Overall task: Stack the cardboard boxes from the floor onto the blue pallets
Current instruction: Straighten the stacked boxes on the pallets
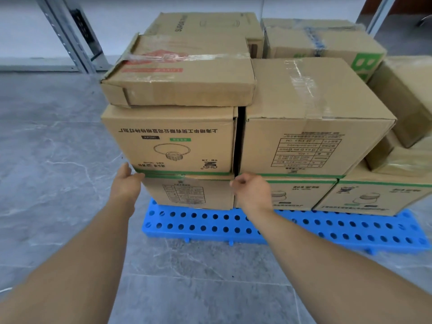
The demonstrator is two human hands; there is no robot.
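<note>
Grey marble-veined tile floor, pale wall behind, a slanted metal rack upright at the far left. On my feed the blue pallet, perforated with round holes, lies flat on the tiles with cardboard stacked three tiers deep. My left hand rests against the left corner of the stack where the lamp-printed box sits on the bottom box; fingers look mostly straight, thumb along the green band, nothing wrapped in them. My right hand is in front of the dark vertical gap at the right side of those same two boxes, fingers curled inward; I cannot tell whether they pinch an edge or just touch. Directly above my left hand, on top of the lamp-printed box, lies a flatter box with red print and loose clear tape, overhanging slightly. Above and right of my right hand stands the large taped box with a printed table on its face. Further right, more cartons along the pallet; behind, a green-marked box, blurred.
</note>
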